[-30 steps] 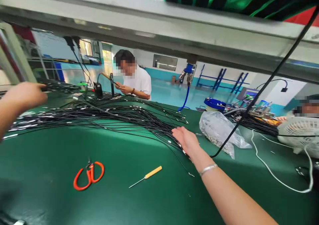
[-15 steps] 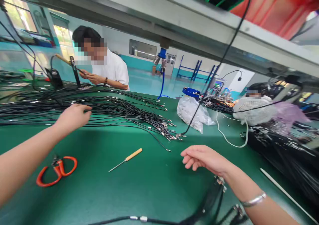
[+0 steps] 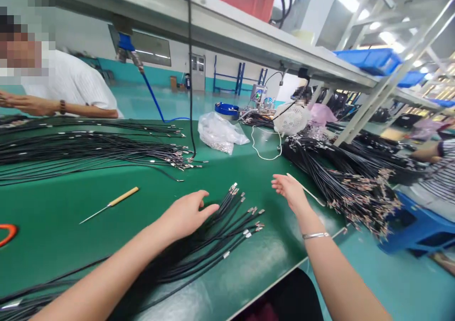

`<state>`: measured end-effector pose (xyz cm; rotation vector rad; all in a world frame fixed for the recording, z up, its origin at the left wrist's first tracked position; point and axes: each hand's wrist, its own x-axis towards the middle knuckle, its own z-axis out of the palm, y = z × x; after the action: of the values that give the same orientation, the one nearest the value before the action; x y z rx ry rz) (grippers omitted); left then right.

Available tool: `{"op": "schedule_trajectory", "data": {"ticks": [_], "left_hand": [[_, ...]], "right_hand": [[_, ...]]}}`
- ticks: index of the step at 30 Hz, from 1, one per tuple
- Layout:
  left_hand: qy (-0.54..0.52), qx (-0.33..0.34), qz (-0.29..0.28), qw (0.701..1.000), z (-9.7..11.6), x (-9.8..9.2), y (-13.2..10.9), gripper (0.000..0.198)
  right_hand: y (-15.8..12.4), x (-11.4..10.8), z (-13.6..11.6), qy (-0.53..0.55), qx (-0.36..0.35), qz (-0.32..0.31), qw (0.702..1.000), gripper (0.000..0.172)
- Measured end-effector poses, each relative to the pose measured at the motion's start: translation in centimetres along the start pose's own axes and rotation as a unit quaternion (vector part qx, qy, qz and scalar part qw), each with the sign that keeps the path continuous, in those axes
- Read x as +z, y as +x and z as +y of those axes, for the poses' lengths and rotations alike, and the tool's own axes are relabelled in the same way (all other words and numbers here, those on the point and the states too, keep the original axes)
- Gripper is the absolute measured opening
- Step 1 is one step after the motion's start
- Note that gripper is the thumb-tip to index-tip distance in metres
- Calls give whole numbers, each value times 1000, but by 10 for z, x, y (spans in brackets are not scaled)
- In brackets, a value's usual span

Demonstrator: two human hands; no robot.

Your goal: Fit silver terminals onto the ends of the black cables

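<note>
A bundle of thin black cables (image 3: 216, 228) tipped with small metal terminals lay on the near part of the green-covered bench (image 3: 213, 178). Its long axis ran from the lower left, beside the bench's front edge, up towards the right. The terminal ends pointed away from the person and fanned apart slightly.

The left hand (image 3: 185, 214) rested palm down on this bundle. Its grip was released, with the fingers loosely spread and only touching the cables, not closed round them. The right hand (image 3: 289, 190), with a silver bangle (image 3: 315, 235) on its wrist, hovered above the bench just to the right of the terminal ends. Its grip was also loose and empty, and a thin white rod (image 3: 307, 193) lay just beside it.

To the left on the bench lay a slim metal pick with a yellow handle (image 3: 113, 201), and part of an orange scissor handle (image 3: 7, 231) showed at the frame's edge. Behind them, a large spread of black cables (image 3: 88, 145) ran lengthwise from left to right. A second heap of black cables (image 3: 341, 178) lay to the right. A clear plastic bag (image 3: 220, 133), a blue bowl (image 3: 227, 108) and a white fan (image 3: 291, 118) stood further back.

A co-worker in a white shirt (image 3: 71, 88) sat across the bench. The room had a teal floor, and a steel shelf ran overhead.
</note>
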<state>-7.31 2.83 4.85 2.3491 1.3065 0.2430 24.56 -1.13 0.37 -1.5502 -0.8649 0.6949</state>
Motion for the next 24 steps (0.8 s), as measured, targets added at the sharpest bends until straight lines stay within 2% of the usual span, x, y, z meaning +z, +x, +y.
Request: {"op": "schedule_trajectory", "data": {"ticks": [3, 5, 8, 10, 12, 19, 24], "left_hand": [[7, -10, -7, 1000, 25, 27, 15, 63], [3, -14, -6, 1000, 37, 42, 23, 54], [-14, -33, -16, 999, 47, 55, 29, 36], [-27, -39, -26, 999, 49, 58, 31, 21], [-52, -44, -35, 997, 49, 57, 32, 13], [-222, -61, -55, 972, 40, 51, 34, 17], [-358, -56, -106, 926, 34, 50, 35, 25]], "right_hand": [[-20, -3, 9, -59, -1, -101, 993, 24], [-34, -2, 12, -90, -5, -158, 983, 21], [-48, 2, 12, -187, -70, -216, 956, 22], [-52, 5, 12, -263, -123, -235, 928, 25], [-51, 7, 11, -291, -139, -250, 913, 28], [-16, 4, 3, -216, -64, -361, 905, 26], [-3, 15, -1, -247, -73, -437, 862, 27]]}}
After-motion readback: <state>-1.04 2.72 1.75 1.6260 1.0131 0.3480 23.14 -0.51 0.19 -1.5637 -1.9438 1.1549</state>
